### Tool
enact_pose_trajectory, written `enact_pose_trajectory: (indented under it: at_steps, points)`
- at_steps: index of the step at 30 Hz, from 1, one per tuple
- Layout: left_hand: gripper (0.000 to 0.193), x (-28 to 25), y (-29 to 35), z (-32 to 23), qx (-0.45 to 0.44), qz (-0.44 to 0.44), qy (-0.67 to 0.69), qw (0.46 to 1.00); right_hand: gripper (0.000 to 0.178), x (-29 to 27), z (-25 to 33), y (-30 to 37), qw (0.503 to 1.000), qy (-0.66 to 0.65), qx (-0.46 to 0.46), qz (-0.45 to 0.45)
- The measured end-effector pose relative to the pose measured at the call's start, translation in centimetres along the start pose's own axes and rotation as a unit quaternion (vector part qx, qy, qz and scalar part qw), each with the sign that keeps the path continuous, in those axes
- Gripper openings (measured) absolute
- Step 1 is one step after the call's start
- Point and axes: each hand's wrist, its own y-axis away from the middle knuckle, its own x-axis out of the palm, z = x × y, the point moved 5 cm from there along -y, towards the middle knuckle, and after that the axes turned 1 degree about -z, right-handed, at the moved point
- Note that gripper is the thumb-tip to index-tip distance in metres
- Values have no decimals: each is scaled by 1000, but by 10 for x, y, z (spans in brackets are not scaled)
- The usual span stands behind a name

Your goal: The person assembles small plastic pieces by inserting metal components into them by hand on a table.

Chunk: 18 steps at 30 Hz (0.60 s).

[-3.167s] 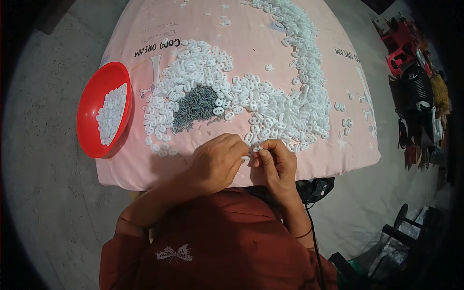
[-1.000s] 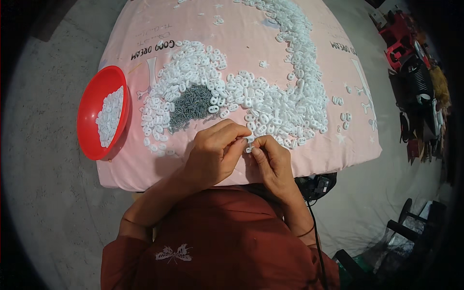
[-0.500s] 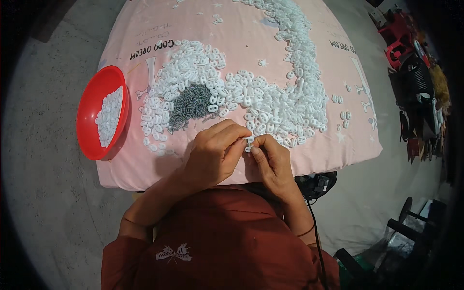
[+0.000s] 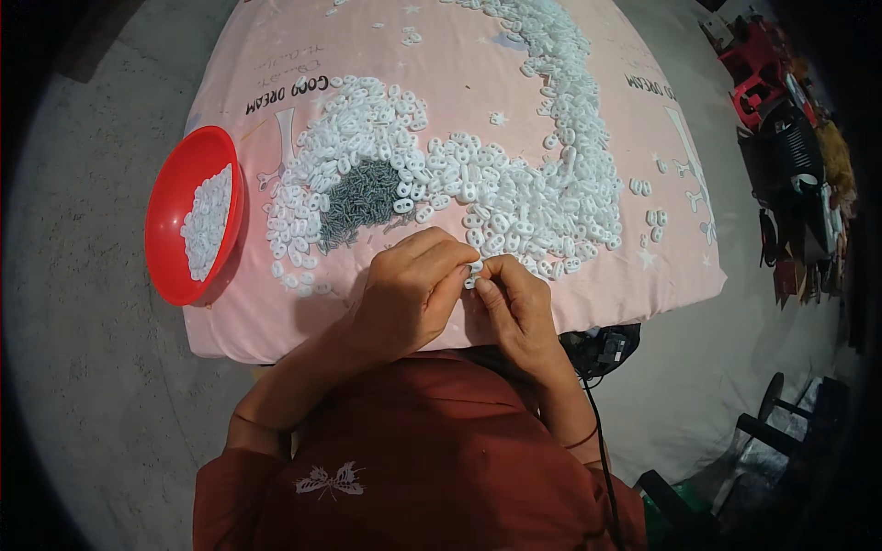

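My left hand (image 4: 409,294) and my right hand (image 4: 516,308) meet at the near edge of the pink cloth-covered table (image 4: 459,83). Their fingertips pinch one small white plastic piece (image 4: 472,273) between them. Just beyond the hands lies a wide spread of white plastic pieces (image 4: 514,197), curving away to the far side. A small heap of grey metal screws (image 4: 360,204) sits inside that spread, up and to the left of my left hand.
A red bowl (image 4: 175,248) holding white pieces stands at the table's left edge. A black cable and plug (image 4: 602,354) hang below the near edge. Red and black tools (image 4: 781,138) lie on the floor at right. Grey concrete floor surrounds the table.
Both hands stay together at the near edge, fingers shifting slightly on the small white piece. The view has moved a little.
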Motion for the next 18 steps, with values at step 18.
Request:
enact_pose_trajectory:
  at_steps: [18]
  points:
    - [10, 2, 0, 7, -19, 1, 49, 999, 7, 4, -7, 1, 993, -117, 24, -9]
